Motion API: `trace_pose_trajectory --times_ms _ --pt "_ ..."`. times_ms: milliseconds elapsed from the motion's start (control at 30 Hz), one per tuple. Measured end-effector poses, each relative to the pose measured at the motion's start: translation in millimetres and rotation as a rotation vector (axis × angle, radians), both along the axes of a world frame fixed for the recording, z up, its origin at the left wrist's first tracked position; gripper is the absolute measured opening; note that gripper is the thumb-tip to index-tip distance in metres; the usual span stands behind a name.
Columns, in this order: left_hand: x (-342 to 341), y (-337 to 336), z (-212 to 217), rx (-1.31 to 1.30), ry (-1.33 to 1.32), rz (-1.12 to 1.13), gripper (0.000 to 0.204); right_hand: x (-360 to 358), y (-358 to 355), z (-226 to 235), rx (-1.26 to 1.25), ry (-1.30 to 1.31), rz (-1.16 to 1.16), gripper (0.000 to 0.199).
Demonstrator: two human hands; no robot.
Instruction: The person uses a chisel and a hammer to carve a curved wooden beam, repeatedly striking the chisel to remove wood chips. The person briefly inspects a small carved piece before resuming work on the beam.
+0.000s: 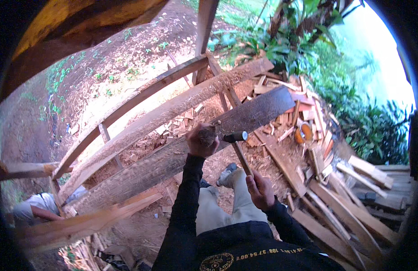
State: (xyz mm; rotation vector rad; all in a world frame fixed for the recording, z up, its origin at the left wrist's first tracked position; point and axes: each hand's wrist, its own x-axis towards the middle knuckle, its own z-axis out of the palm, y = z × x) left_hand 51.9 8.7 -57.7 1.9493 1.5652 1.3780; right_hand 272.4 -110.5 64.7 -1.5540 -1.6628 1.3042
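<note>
In my right hand (261,189) is a hammer (236,137), gripped low on its wooden handle. The dark metal head has a bright, pale face and hangs just right of my left hand (203,140), over a long weathered plank (159,165). My left hand is closed, resting at or just above that plank. A brownish end shows at its fingers, but what it holds is too unclear to name. The plank slants from lower left to upper right, with a darker, smoother far end.
Beyond the plank run a shavings-covered beam (172,108) and a curved wooden rail (141,92). Offcuts and boards (281,162) are heaped to the right, with an orange ring-shaped object (303,134) among them. Another person (39,207) is at the lower left, near a pale board (96,219).
</note>
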Motion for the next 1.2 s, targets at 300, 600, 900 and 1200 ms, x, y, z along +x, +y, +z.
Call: trace_pose_trajectory --times_ms 300,600,900,1200 --pt "-1.8 -0.3 5.0 0.091 -0.150 -0.115 0.036 -6.0 11.8 17.8 0.034 -0.012 -0.044 0.033" --pt "-15.4 -5.7 9.7 0.097 -0.439 -0.218 0.034 -0.8 5.3 -1.8 0.090 -0.367 0.062 0.040" --pt "-8.3 2.3 1.8 0.081 -0.538 -0.220 0.035 1.8 17.8 -13.5 0.199 -0.361 0.039 0.054" --pt "-8.1 16.3 8.4 0.055 -0.527 -0.204 0.032 33.8 23.3 -10.2 0.108 -0.143 -0.019 0.037"
